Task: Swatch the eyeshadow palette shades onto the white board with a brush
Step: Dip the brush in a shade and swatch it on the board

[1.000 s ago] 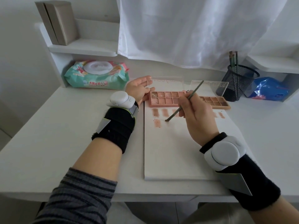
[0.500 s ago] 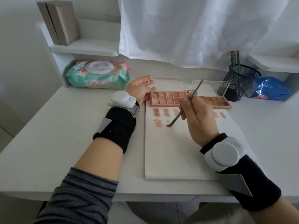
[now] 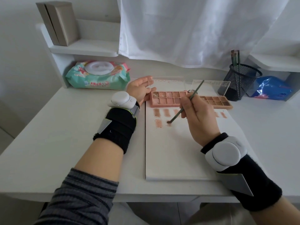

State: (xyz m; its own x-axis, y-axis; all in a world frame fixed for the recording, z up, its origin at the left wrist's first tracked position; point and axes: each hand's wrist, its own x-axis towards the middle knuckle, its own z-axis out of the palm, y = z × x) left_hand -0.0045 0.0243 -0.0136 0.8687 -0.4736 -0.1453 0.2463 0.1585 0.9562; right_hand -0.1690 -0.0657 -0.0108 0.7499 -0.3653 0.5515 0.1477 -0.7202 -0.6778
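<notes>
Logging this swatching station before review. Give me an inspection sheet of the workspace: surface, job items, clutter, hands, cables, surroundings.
Surface: white desk, with a white rectangular board lying flat on it.
Job's things: two pink eyeshadow palettes lie open at the board's far edge; thin dark-handled brush has its tip on the board in the second row of brownish swatches.
Clutter: green pack of wet wipes; black mesh pen cup holding brushes; blue plastic bag.
Hands: right hand grips the brush; left hand rests open beside the left palette.
Cables: nothing seen.
Surroundings: white curtain; beige boxes on a shelf.
</notes>
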